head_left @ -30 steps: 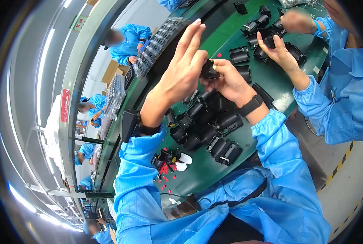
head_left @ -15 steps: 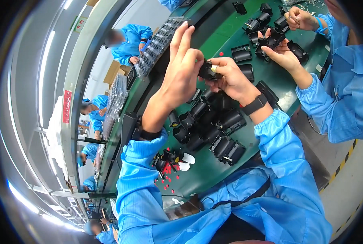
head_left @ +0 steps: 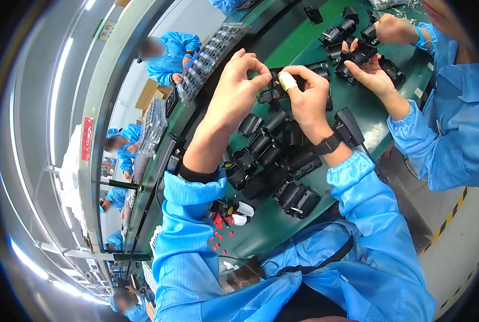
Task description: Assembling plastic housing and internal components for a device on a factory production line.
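In front of me, above the bench, my left hand (head_left: 233, 88) and my right hand (head_left: 308, 99) meet at a small black plastic part (head_left: 275, 90). The left thumb and forefinger are pinched together at its left edge. My right hand grips the part from the other side, its thumb wearing a pale yellow finger cot (head_left: 287, 81). The fingers partly hide the part, and any smaller piece in the left pinch cannot be made out. Below my hands lies a pile of black cylindrical housings (head_left: 266, 150), with one housing (head_left: 297, 198) nearest to me.
Small red pieces (head_left: 218, 221) and white oval pieces (head_left: 245, 209) lie on the green bench (head_left: 261, 231). At right, a co-worker's hand (head_left: 376, 78) holds a black housing. Clear trays (head_left: 215, 56) stand along the line at left, with other people beyond.
My left fingers, raised before, have curled down into a pinch. The right hand has turned, showing more of the finger cot. The co-worker's farther hand has shifted slightly left.
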A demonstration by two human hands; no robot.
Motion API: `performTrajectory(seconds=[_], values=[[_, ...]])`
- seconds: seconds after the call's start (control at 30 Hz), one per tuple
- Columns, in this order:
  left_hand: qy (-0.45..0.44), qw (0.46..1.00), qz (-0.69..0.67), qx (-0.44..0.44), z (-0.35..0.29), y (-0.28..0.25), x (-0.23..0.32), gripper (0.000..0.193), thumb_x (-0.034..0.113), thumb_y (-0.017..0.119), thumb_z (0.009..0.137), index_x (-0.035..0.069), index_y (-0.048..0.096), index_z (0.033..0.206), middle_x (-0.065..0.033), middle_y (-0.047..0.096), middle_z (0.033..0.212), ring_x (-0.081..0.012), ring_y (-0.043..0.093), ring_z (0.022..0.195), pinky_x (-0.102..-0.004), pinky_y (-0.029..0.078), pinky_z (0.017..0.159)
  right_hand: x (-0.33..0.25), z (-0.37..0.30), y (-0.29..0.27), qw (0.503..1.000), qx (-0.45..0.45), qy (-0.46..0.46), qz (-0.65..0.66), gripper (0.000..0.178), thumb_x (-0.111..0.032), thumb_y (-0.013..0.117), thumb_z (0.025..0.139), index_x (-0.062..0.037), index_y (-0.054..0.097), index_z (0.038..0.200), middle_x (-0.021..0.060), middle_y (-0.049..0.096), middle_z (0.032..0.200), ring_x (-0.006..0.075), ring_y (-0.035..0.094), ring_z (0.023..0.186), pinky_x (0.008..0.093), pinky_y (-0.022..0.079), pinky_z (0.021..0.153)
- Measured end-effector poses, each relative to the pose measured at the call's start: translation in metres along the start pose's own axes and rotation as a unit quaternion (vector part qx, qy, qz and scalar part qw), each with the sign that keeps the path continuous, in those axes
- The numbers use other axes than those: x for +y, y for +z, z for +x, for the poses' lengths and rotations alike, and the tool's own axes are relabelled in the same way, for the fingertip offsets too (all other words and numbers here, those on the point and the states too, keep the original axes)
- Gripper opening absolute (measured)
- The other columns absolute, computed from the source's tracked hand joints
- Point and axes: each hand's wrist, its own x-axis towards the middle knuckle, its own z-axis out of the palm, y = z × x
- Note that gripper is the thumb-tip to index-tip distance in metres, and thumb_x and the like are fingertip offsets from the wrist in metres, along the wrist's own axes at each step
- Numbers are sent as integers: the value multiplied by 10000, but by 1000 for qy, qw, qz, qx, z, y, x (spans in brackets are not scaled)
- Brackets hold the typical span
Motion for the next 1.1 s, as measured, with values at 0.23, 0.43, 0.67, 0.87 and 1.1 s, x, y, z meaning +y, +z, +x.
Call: performTrajectory(seconds=[0.23,0.43,0.67,0.87,1.1], values=[[-42,998,-54,17,-1,2,-2,122,118,680,825,23,675,900,-263,532,1340,-387,311,1449,-439,277,1148,0,2,1,1000,0,-11,11,84,-32,660,864,36,686,906,32,671,811,85,593,732,252,483,678],[43,998,36,37,-1,10,-1,95,96,677,851,11,670,891,-279,530,1372,-347,306,1461,-451,245,1154,-2,3,-1,996,-29,41,71,87,-12,642,878,53,692,907,31,675,841,85,617,738,249,521,662],[248,941,187,133,-3,23,-7,108,46,667,872,19,623,966,-281,481,1433,-442,249,1467,-487,228,1169,-1,2,2,961,-49,153,223,85,15,612,904,54,685,921,62,669,846,119,653,724,287,598,576],[229,920,191,253,-13,28,-2,98,68,604,915,-28,593,925,-253,610,1159,-414,536,1181,-474,443,960,3,4,-3,993,-15,74,95,77,-12,657,879,47,683,920,50,678,861,122,648,725,277,545,640],[30,975,52,214,-32,58,-13,263,181,677,934,-8,607,765,-12,558,564,-53,478,508,-254,347,466,-1,-1,1,977,67,-139,-150,91,-38,677,831,16,680,904,133,681,896,276,664,801,353,523,728]])
